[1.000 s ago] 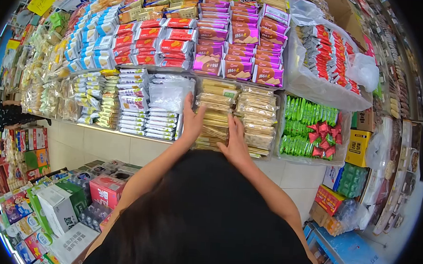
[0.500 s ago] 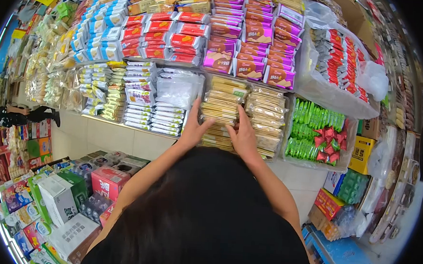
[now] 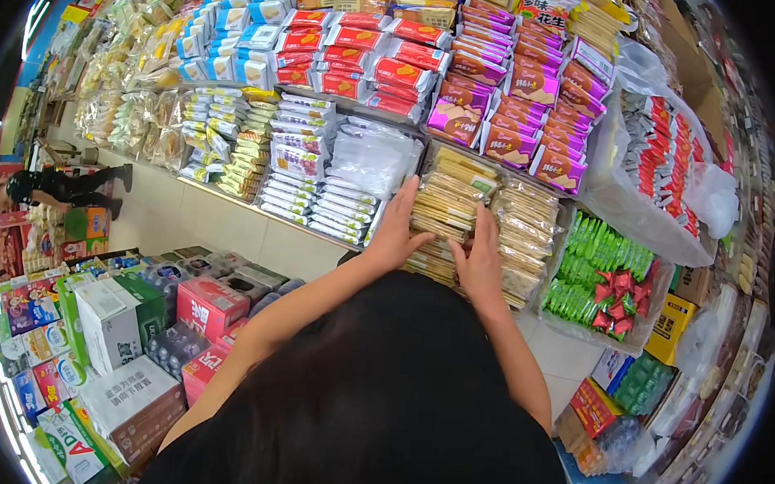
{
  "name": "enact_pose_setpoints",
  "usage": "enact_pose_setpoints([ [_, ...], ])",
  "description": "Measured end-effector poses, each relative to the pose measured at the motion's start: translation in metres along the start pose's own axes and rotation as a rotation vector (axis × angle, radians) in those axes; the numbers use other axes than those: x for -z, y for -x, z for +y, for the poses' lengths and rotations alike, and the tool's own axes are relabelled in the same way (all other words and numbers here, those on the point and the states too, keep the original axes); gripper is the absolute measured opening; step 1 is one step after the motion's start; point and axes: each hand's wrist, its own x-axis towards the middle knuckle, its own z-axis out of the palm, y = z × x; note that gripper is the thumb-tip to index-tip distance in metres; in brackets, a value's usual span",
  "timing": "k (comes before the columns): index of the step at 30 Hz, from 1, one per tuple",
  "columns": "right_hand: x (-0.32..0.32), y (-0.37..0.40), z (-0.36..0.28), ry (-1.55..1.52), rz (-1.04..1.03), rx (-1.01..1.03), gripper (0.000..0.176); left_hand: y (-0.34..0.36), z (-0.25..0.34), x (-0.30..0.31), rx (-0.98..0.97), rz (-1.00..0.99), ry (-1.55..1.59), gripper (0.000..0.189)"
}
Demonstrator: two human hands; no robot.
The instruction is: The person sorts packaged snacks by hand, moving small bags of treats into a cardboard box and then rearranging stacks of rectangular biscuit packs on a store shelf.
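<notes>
Two columns of thin tan biscuit packets in clear wrap stand in a display tray. My left hand (image 3: 396,231) lies along the left side of the left-hand column of biscuit packets (image 3: 448,197). On that column's right side is my right hand (image 3: 480,261), over the gap beside the second column of packets (image 3: 527,219). Both thumbs point inward across the near packets, and the fingers reach forward along the sides. The packets are gripped between the two hands and stay in the tray. My palms hide part of the lower packets.
White snack packets (image 3: 300,152) lie to the left, and purple wafer packs (image 3: 511,139) and red packs (image 3: 408,52) behind. Green and red sweets (image 3: 599,273) fill a bin at right. Boxed drinks (image 3: 210,307) are stacked at lower left. Another person (image 3: 67,189) is far left.
The view has swung, so the shelves and hands appear further right and slightly tilted. My hands stay on either side of the same tan column. The person at far left shows more fully.
</notes>
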Motion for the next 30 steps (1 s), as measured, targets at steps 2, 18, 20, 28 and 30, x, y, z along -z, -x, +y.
enact_pose_setpoints([
  [2,-0.002,0.002,0.004,-0.016,-0.012,-0.031,0.079,0.001,-0.001,0.0,0.004,0.019,0.019,0.101],
  [18,-0.007,0.003,0.006,0.111,0.044,0.07,0.085,-0.002,0.004,-0.001,0.002,-0.026,0.009,0.1],
  [20,0.007,0.005,-0.008,0.167,-0.009,0.022,0.084,-0.001,0.002,-0.001,-0.023,-0.031,-0.019,0.101],
  [28,0.115,-0.034,-0.002,0.008,0.222,0.15,0.037,0.002,0.002,0.003,-0.029,-0.032,-0.058,0.104],
  [30,0.159,-0.06,0.018,-0.016,0.419,0.125,0.028,0.003,0.003,0.004,-0.029,-0.053,-0.039,0.104],
])
